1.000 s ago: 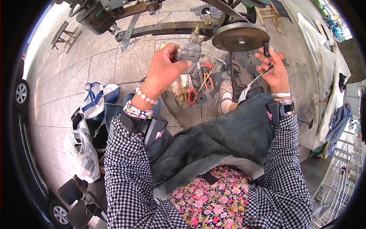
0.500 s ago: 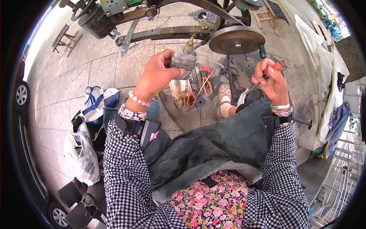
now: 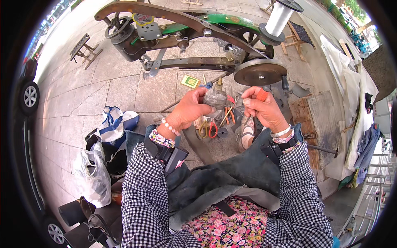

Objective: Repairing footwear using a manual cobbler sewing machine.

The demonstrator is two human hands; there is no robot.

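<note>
My left hand (image 3: pixel 191 108) grips a small bottle (image 3: pixel 216 98) wrapped in grey, wrinkled film, its narrow brownish nozzle pointing up. Across from it, my right hand (image 3: pixel 266 108) is closed around a tool with an orange-red handle (image 3: pixel 262 94); the fingers hide most of it, so its kind is unclear. The hands are a short gap apart, above hand tools on the paving. Among those are red-handled scissors (image 3: pixel 213 129), a yellow-handled pair (image 3: pixel 203 129) and a dark round disc (image 3: pixel 222 132). A dark cloth apron (image 3: pixel 231 173) covers my lap.
A hand-cranked sewing machine (image 3: pixel 194 31) stands ahead, with its wheel (image 3: pixel 260 72) close beyond my right hand and a thread spool (image 3: pixel 278 20) on top. Plastic bags (image 3: pixel 93 173) lie at left. A wooden board (image 3: pixel 304 124) and a hammer (image 3: pixel 322 149) are at right.
My view has tilted up, showing more of the machine. My right hand has come left with the orange-handled tool, nearer the bottle, which stays in my left hand.
</note>
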